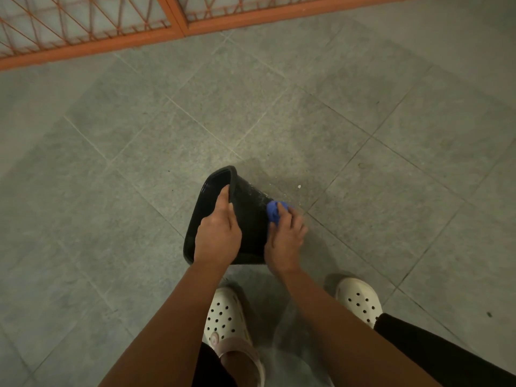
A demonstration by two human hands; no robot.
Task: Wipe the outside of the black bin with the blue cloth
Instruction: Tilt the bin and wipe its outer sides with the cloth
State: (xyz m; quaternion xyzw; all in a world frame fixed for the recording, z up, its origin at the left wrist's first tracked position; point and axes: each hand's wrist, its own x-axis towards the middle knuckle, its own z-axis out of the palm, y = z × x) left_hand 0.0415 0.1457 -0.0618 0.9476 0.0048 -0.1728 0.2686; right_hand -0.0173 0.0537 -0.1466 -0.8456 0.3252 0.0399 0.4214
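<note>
Tipped black bin [251, 222] lies on the grey tiled floor [363, 129], mouth facing left, just ahead of the person's feet. Left grip [217, 238] is curled over the bin's rim, one finger lying along the rim edge. Right grip [284, 238] clutches the bunched blue cloth [275, 210], pressed to the bin's outer wall near its base. Whitish specks on that wall. White perforated clogs [226, 317] below, orange metal grille [83, 32] at top.

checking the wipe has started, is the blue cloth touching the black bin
Touching: head view shows the right hand pressing the blue cloth against the black bin.
</note>
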